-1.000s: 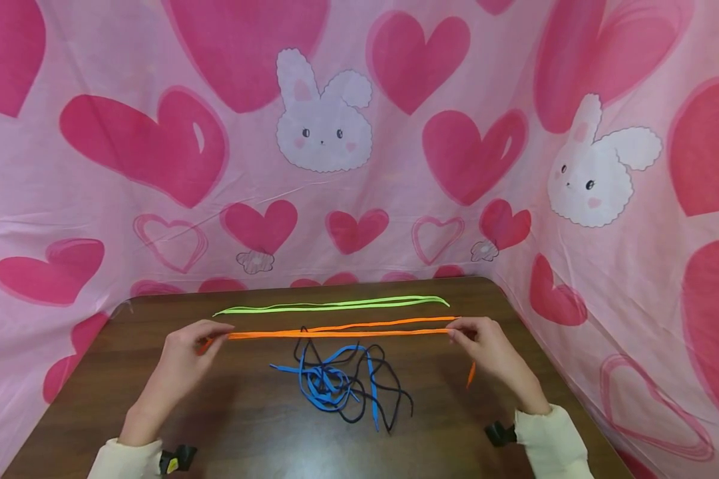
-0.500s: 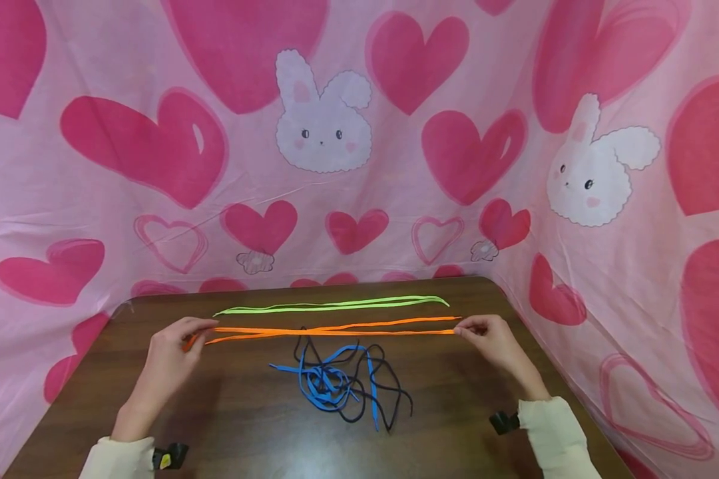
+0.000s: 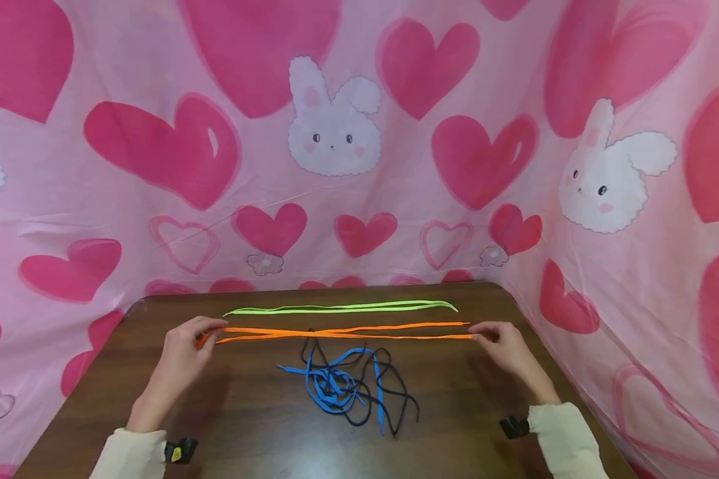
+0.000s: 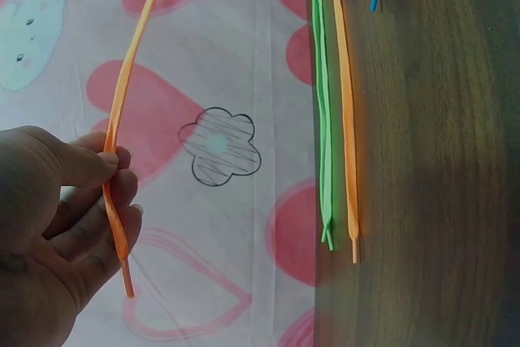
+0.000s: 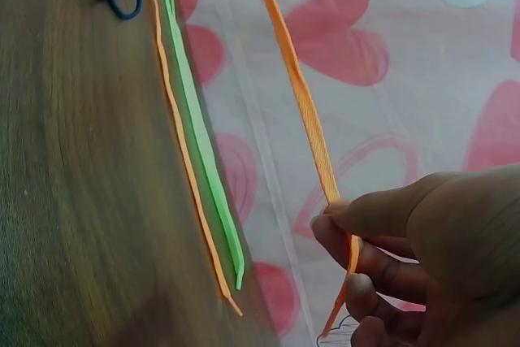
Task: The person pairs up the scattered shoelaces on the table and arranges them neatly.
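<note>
Where the counter (image 3: 275,446) comes closest to you, a blue lace (image 3: 334,404) and a thin dark lace (image 3: 368,407) lie tangled together; their loops could snag a trailing end. Past that tangle, the held orange lace (image 3: 419,337) runs nearly straight between your hands, raised off the surface: your left hand (image 3: 182,342) pinches it near one end, your right hand (image 3: 503,346) near the other, and a short tail hangs beyond each grip. Expect it to handle as light, flat, soft webbing, limp wherever it goes slack and hard to damage. It may slide or twist if you loosen your pinch, so the best hold is probably just inside each tip, thumb against the flat side. Farther off, a second orange lace (image 3: 419,325) lies stretched along the counter, and just behind it lie the green strands (image 3: 359,309); you can't easily tell whether they are one doubled lace. A pink printed cloth (image 3: 263,169) rises beyond.
</note>
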Motion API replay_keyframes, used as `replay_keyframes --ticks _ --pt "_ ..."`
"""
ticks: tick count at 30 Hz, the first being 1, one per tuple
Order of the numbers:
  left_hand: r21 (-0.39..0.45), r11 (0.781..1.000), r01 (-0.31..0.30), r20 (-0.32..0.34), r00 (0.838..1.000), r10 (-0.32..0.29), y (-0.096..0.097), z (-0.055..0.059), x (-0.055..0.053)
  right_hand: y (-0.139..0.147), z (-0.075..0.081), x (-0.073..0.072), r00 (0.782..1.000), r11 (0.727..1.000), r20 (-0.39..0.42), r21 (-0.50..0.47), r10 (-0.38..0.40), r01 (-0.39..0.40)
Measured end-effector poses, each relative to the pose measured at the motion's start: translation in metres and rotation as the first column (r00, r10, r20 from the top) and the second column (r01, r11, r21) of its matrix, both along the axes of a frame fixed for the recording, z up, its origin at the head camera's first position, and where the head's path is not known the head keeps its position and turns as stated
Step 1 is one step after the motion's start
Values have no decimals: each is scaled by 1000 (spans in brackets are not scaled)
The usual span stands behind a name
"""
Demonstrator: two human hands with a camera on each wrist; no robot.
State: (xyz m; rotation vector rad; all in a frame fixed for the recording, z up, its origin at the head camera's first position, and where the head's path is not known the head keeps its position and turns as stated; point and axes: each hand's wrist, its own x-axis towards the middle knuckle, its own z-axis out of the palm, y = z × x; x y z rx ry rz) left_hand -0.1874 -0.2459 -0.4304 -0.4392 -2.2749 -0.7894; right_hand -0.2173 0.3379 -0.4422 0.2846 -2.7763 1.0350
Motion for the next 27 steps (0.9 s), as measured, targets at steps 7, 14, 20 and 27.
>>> replay_keyframes --ticks 7,14,20,27 --pt "14 1000 -4 17 1000 4 2 0 -2 8 -1 0 999 998 6 29 -54 54" --pt "18 1000 -7 35 999 6 2 -4 -3 12 -6 -3 998 997 24 44 -59 58" --pt "25 999 -24 18 1000 24 -2 -3 -3 13 -12 -8 996 995 38 66 -82 79" --pt "31 999 -31 36 999 30 -9 -4 -4 13 -15 -12 983 980 81 124 -166 155"
